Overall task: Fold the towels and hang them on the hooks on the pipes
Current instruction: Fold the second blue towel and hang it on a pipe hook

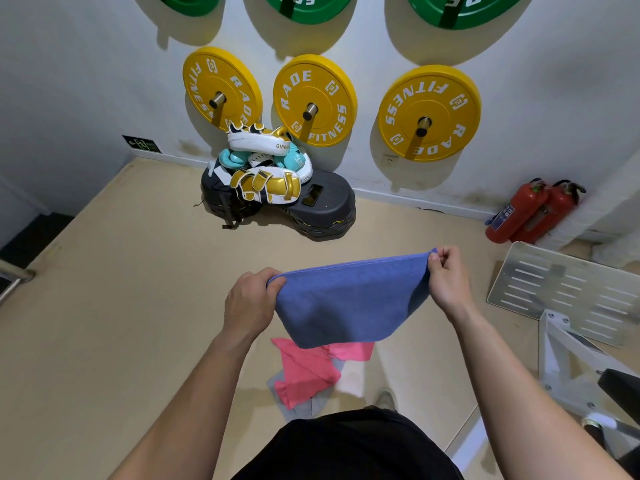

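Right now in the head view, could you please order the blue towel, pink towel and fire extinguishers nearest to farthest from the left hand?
1. blue towel: gripped by left hand.
2. pink towel: floor below.
3. fire extinguishers: far right, at wall.

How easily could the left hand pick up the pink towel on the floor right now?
Probably not easily. The left hand grips a corner of the blue towel, which hangs above the pink towel. That one lies down on the floor, so the person would likely need to let go and bend.
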{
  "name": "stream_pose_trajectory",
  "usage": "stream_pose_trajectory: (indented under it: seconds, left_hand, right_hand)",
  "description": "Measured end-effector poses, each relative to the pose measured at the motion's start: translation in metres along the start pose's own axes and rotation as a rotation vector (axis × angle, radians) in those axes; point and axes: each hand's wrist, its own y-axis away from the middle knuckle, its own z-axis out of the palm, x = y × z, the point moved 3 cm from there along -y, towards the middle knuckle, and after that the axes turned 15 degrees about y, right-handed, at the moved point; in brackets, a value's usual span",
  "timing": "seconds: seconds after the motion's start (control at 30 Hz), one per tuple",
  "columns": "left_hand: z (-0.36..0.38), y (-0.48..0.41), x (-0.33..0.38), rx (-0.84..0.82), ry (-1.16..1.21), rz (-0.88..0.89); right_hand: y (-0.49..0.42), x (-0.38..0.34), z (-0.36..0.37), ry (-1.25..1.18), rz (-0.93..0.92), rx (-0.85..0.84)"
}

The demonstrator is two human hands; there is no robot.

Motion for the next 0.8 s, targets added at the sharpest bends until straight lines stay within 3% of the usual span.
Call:
stream_pose_trajectory:
  seconds: [0.17, 0.33, 0.47, 0.6, 0.8]
  left_hand:
    - [0.0, -0.009, -0.001, 0.016, -0.018, -0.016]
    - [-0.002, -0.013, 0.007, 0.071, 0.186, 0.015]
    - [0.009, -0.008, 0.017, 0.128, 0.351, -0.108]
    - [0.036, 0.0, 0.027, 0.055, 0.447, -0.172]
    - [0.065, 0.014, 0.039, -0.078, 0.649, -0.298]
  right_hand:
    - [0.0, -0.001, 0.007, 0.017, 0.043, 0.026]
    - [-0.001, -0.002, 0.009, -0.041, 0.061, 0.049]
    - [0.007, -0.005, 0.019, -0.139, 0.116, 0.097]
    - [0.035, -0.014, 0.051, -0.275, 0.149, -0.063]
    - [0.088, -0.039, 0.088, -0.358, 0.046, -0.309]
